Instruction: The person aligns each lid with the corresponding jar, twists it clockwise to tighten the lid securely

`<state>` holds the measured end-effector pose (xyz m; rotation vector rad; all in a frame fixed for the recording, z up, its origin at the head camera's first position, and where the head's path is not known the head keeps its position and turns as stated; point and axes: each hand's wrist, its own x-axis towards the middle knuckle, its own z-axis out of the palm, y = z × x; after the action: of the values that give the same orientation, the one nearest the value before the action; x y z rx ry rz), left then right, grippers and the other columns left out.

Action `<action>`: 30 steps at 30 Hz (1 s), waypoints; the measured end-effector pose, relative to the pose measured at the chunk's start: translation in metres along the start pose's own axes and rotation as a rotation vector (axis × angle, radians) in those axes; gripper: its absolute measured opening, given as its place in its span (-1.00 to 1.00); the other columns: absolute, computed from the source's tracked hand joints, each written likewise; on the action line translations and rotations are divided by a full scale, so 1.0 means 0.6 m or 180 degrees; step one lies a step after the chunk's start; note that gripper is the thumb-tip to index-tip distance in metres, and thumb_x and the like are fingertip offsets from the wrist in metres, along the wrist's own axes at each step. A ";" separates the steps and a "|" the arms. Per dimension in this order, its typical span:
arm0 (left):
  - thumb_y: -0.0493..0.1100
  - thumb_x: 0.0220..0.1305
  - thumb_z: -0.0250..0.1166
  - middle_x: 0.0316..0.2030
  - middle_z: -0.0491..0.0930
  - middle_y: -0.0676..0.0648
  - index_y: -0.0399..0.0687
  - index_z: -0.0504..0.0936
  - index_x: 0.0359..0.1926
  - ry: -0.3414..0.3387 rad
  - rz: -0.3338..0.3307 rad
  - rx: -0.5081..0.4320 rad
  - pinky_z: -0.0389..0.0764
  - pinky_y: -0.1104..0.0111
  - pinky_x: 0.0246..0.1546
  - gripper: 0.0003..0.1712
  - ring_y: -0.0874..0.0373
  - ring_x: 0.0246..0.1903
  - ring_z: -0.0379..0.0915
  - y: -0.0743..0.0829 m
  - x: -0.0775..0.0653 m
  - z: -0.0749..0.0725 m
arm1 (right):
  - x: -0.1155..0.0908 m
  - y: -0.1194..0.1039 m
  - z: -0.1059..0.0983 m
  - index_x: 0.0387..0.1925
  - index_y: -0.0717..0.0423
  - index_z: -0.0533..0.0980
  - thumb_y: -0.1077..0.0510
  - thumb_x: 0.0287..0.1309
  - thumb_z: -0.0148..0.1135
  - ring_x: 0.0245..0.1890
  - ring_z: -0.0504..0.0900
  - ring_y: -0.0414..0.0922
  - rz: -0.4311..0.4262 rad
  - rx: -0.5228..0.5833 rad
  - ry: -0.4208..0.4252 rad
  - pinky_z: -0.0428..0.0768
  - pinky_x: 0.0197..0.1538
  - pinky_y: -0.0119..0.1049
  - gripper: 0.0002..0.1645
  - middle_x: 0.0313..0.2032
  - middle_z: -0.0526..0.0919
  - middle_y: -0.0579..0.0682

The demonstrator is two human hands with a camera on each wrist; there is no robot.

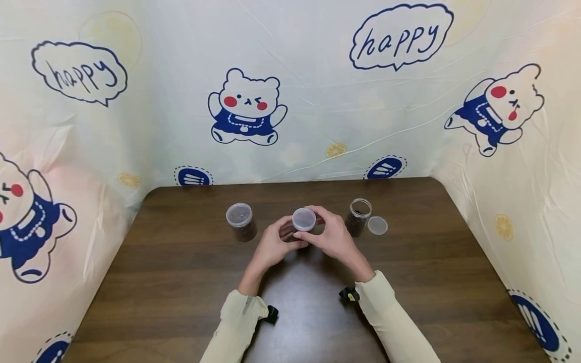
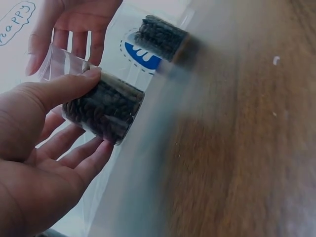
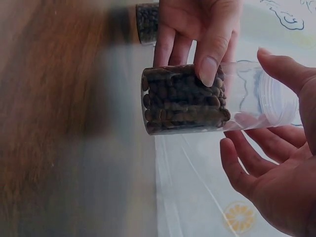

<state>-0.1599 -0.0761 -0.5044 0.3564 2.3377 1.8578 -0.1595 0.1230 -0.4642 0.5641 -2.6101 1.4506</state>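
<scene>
A clear jar (image 3: pixel 187 98), part filled with dark brown beans, is held upright above the table in the head view. My left hand (image 1: pixel 274 245) grips its body, thumb on the near side and fingers behind. Around the translucent lid (image 1: pixel 303 219) at the top are the thumb and fingers of my right hand (image 1: pixel 333 236). The left wrist view shows the beans filling the lower part of the jar, with the left thumb pressed against its wall. Some right fingers stand apart from the wall in the right wrist view.
On the left of the brown table (image 1: pixel 172 272) stands a lidded jar (image 1: pixel 240 222) with dark contents. To the right is an uncapped jar (image 1: pixel 358 217) of dark beans, with a loose round lid (image 1: pixel 378 225) lying beside it. Patterned cloth (image 1: pixel 308 101) hangs behind the table.
</scene>
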 end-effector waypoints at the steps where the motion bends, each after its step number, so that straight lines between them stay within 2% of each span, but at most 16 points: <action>1: -0.27 0.10 0.64 0.23 0.69 -0.11 0.03 0.59 0.31 0.0008 -0.0006 -0.0040 0.59 0.16 0.37 -0.26 -0.01 0.30 0.61 -0.002 0.002 0.001 | 0.002 0.002 0.000 0.25 -0.01 0.57 -0.01 0.03 0.69 0.01 0.75 0.04 0.0025 0.0008 -0.0002 0.74 0.09 0.05 -0.25 0.09 0.75 0.01; 5: -0.29 0.13 0.62 0.25 0.68 -0.11 0.03 0.58 0.33 0.0022 -0.0077 -0.0132 0.60 0.21 0.35 -0.27 0.01 0.32 0.60 -0.009 0.012 0.004 | 0.008 0.010 0.002 0.31 0.00 0.54 -0.01 0.06 0.67 0.02 0.75 0.08 0.0088 0.0048 -0.0013 0.73 0.10 0.09 -0.22 0.14 0.74 0.05; 16: -0.27 0.16 0.61 0.29 0.65 -0.13 0.04 0.57 0.35 0.0081 -0.0128 -0.0133 0.57 0.12 0.38 -0.26 -0.03 0.36 0.56 -0.017 0.035 0.004 | 0.034 0.029 0.005 0.35 -0.05 0.53 -0.03 0.06 0.66 0.01 0.74 0.09 0.0162 0.0038 0.0005 0.72 0.07 0.09 -0.18 0.16 0.73 0.04; 23: -0.32 0.14 0.60 0.30 0.64 -0.17 -0.01 0.56 0.35 0.0133 -0.0174 -0.0251 0.56 0.07 0.39 -0.26 -0.07 0.37 0.55 -0.026 0.042 0.003 | 0.046 0.035 0.008 0.35 -0.04 0.54 -0.02 0.07 0.66 0.06 0.76 0.13 0.0172 0.0065 -0.0051 0.71 0.12 0.11 -0.19 0.18 0.72 0.06; 30: -0.33 0.15 0.59 0.30 0.64 -0.18 -0.02 0.55 0.35 0.0096 -0.0180 -0.0296 0.52 0.08 0.43 -0.25 -0.08 0.38 0.54 -0.035 0.045 0.001 | 0.045 0.036 0.010 0.34 -0.06 0.53 -0.03 0.08 0.66 0.05 0.74 0.15 0.0190 0.0040 -0.0068 0.69 0.12 0.21 -0.20 0.17 0.73 0.07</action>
<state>-0.1877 -0.0726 -0.5237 0.2506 2.2459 1.9501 -0.1918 0.1212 -0.4778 0.5100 -2.6578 1.4871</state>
